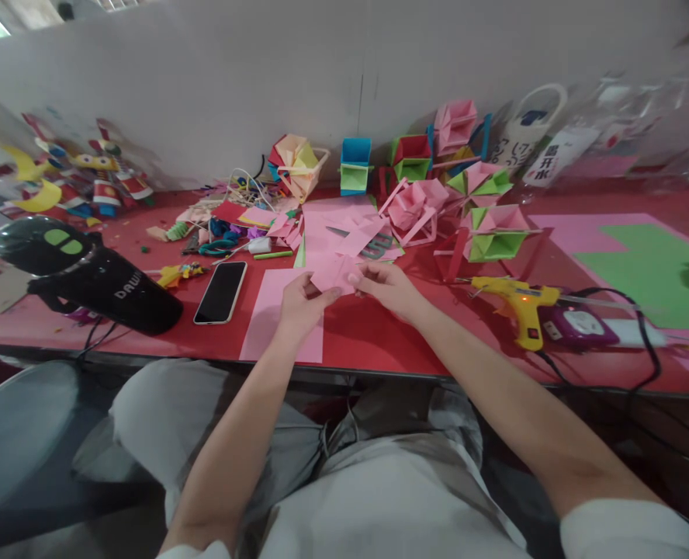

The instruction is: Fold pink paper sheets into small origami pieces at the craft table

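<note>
Between my two hands is a small piece of pink paper [331, 277], held up just above the red tabletop. My left hand [305, 304] pinches its left lower edge, thumb on top. On the other side my right hand [386, 287] grips the right edge between thumb and fingers. Below my left hand lies a flat pink sheet [263, 318]. Just beyond the hands, pink paper strips [359, 235] rest on another pink sheet, partly over a pair of scissors [378, 247] with dark handles.
Folded paper buckets [354, 175] line the back wall. A yellow glue gun [522, 303] lies at right by a purple power strip [577, 324] with cables. At left are a phone [221, 293], a tilted black bottle [112, 279] and paper scraps [245, 213]. Green sheets [652, 272] lie far right.
</note>
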The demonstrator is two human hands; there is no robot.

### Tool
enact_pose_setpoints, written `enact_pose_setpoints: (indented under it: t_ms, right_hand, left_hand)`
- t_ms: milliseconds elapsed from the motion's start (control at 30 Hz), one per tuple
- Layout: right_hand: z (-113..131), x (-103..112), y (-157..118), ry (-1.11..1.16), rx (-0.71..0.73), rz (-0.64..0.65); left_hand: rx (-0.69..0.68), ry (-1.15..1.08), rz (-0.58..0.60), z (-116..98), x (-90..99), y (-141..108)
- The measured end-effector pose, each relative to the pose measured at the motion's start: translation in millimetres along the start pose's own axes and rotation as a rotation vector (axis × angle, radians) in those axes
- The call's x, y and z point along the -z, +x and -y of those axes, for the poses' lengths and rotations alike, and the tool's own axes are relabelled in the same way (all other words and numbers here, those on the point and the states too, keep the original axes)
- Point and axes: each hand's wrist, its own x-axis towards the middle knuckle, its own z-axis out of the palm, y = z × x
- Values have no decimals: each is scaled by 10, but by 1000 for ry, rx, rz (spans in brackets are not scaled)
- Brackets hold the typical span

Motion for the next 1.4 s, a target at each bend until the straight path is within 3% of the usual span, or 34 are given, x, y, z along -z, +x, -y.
enact_pose_setpoints:
  t_ms: [167, 400, 633, 900, 1200, 1400]
  right_hand:
    - [54, 8, -27, -183, 22, 15]
    - [45, 40, -39, -284, 62, 182]
    - [56, -10, -34, -248, 64, 95]
    - [-12, -1, -19, -247, 125, -89]
    - [-48, -7, -47, -390, 271, -41]
    - [-50, 8, -47, -482, 337, -32]
  left_hand:
    - [-22, 20, 65, -17, 3, -6]
    - [-111, 128, 36, 14, 71, 39]
    - [-143, 249, -93, -5, 82, 43]
    - [-85, 113, 35, 20, 56, 48]
    - [-13, 82, 9, -60, 42, 2]
    - [-61, 106, 20, 2, 66, 33]
